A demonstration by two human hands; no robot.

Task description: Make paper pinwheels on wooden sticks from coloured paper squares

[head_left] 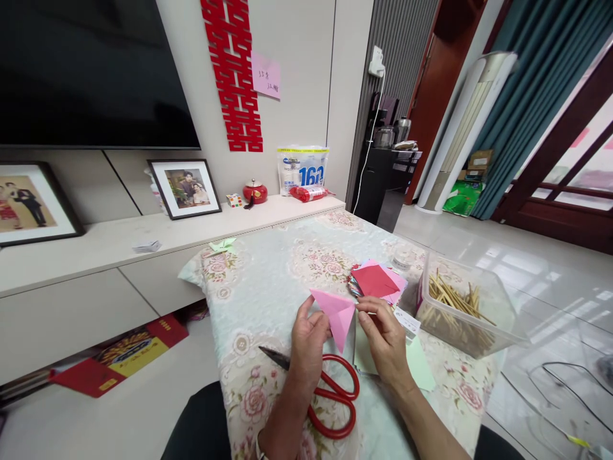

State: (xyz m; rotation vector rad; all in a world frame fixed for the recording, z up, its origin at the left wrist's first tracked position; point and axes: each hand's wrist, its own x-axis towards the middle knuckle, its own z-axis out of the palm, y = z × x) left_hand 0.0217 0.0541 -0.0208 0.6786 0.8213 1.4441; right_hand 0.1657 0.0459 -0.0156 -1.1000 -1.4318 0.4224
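Note:
A pink sheet of paper (338, 315), folded into a triangular shape with creases, is held up above the table between both hands. My left hand (308, 338) grips its left side, thumb in front and fingers behind. At its right corner, my right hand (384, 333) pinches the paper between thumb and fingertips. Scissors with red handles (352, 385) lie on the cloth beneath my left forearm, which hides part of them. Light green paper (421, 364) sits under my right hand, partly covered by it. Beyond is a pile of coloured paper squares (377, 281), a red one on top.
A clear plastic box (472, 319) of thin wooden sticks (454, 299) stands at the table's right edge. A folded light green paper piece (223, 245) lies at the far left corner of the flowered tablecloth (268, 287). A low cabinet (191, 237) adjoins the table's far side.

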